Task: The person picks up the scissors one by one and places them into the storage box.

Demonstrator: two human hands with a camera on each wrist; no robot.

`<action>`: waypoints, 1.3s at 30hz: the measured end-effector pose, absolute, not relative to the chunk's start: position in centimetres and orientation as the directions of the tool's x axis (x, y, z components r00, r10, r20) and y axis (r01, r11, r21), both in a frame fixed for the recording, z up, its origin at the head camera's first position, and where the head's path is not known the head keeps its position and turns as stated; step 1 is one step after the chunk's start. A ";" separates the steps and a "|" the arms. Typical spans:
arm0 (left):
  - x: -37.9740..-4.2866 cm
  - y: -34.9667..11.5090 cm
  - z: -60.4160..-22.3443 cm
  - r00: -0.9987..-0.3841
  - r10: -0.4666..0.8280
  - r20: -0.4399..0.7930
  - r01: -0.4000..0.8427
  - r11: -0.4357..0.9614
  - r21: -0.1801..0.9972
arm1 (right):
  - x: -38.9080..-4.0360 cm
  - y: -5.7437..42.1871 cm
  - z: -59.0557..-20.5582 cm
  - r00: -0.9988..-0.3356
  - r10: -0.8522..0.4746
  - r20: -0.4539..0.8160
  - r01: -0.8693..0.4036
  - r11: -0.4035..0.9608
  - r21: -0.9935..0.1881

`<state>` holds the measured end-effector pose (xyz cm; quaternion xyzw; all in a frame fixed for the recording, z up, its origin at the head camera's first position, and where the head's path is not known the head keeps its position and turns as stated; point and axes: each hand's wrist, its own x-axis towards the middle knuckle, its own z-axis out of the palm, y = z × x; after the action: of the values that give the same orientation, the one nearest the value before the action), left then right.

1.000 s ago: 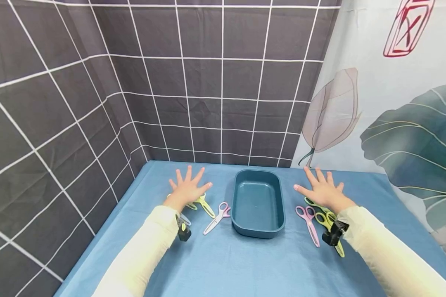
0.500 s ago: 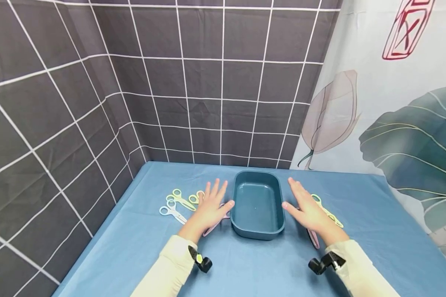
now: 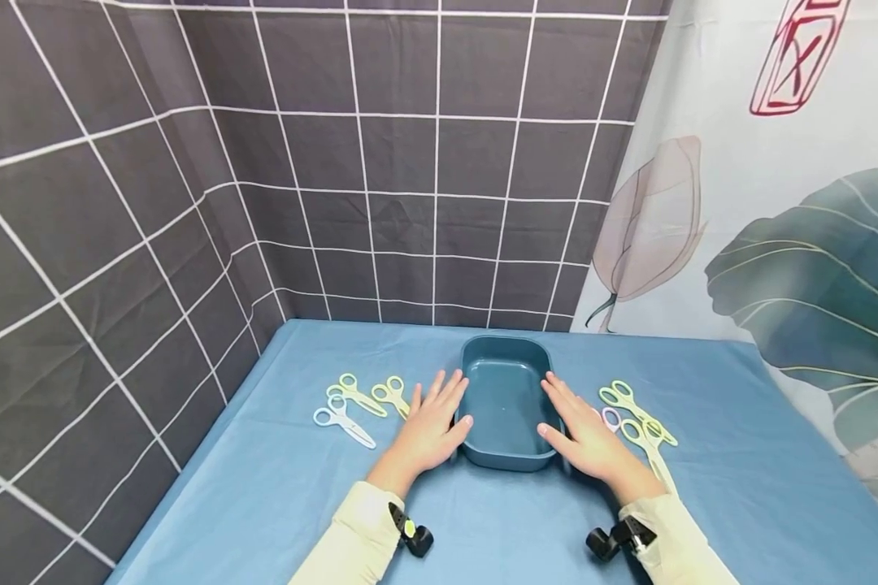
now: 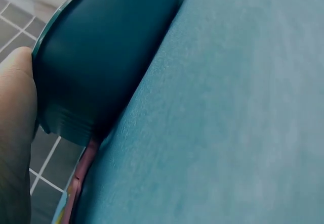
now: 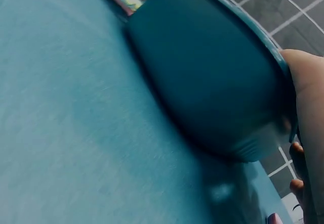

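Observation:
A teal rectangular plastic tub (image 3: 506,463) stands on the blue cloth between both hands. My left hand (image 3: 426,426) lies along the tub's left rim with its fingers straight, and its thumb (image 4: 20,67) touches the rim in the left wrist view. On the opposite side, my right hand (image 3: 588,443) rests against the right rim, fingers extended; its thumb (image 5: 298,64) meets the edge in the right wrist view. Pink scissors (image 3: 610,419) show partly beside the right hand. A pink strip (image 4: 81,173) pokes out by the tub in the left wrist view.
Pale blue scissors (image 3: 345,422), yellow-green scissors (image 3: 358,396) and yellow scissors (image 3: 392,394) lie left of the tub. Green scissors (image 3: 638,410) and more yellow scissors (image 3: 654,457) lie to the right. A dark grid-patterned cloth (image 3: 402,162) hangs behind the table.
Both hands, spread wide over the scissors on each side a second ago, have come inward to the tub's two sides. The scissors beneath are now partly uncovered.

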<state>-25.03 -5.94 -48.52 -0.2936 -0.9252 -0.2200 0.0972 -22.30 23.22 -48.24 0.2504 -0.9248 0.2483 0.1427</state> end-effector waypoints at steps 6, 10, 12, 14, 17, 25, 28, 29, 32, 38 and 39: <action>-25.8 -5.4 -49.1 -0.815 0.470 0.340 0.576 0.726 0.376 | -23.1 23.2 -48.3 -0.863 -0.353 0.361 -0.497 0.719 -0.486; -26.1 -5.2 -49.7 -0.812 0.448 0.375 0.577 0.711 0.402 | -23.5 23.3 -48.2 -0.874 -0.351 0.338 -0.482 0.715 -0.506; -26.3 -5.0 -50.0 -0.806 0.436 0.400 0.581 0.709 0.400 | -23.7 23.4 -47.9 -0.880 -0.350 0.322 -0.473 0.718 -0.511; -26.3 -4.9 -50.2 -0.800 0.427 0.421 0.587 0.703 0.402 | -23.8 23.9 -47.6 -0.884 -0.349 0.312 -0.467 0.708 -0.530; -26.1 -4.7 -50.3 -0.805 0.424 0.414 0.587 0.671 0.453 | -23.7 25.1 -46.4 -0.901 -0.306 0.309 -0.432 0.703 -0.565; -25.5 -4.9 -50.7 -0.866 0.407 0.291 0.498 0.649 0.576 | -21.5 30.6 -42.3 -0.995 -0.042 0.095 -0.078 0.908 -0.412; -25.4 -4.9 -50.6 -0.874 0.409 0.262 0.480 0.644 0.595 | -20.3 32.6 -41.6 -0.992 0.039 -0.116 0.082 0.917 -0.390; -25.4 -4.9 -50.5 -0.875 0.410 0.256 0.477 0.642 0.600 | -20.0 33.1 -41.4 -0.982 0.058 -0.179 0.126 0.909 -0.398; -25.6 -4.9 -50.4 -0.879 0.409 0.247 0.469 0.645 0.603 | -19.4 34.0 -41.2 -0.939 0.105 -0.327 0.248 0.865 -0.437; -25.9 -5.1 -50.5 -0.882 0.406 0.239 0.464 0.657 0.594 | -19.3 34.0 -41.9 -0.873 0.120 -0.473 0.380 0.774 -0.506; -25.9 -5.1 -50.5 -0.882 0.407 0.236 0.462 0.656 0.596 | -19.3 33.9 -42.1 -0.869 0.117 -0.481 0.383 0.776 -0.502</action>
<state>-25.94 -5.12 -50.53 -0.2391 -0.9091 -0.3387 0.0408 -19.28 33.86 -42.14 -0.1363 -0.9169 0.3059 -0.2170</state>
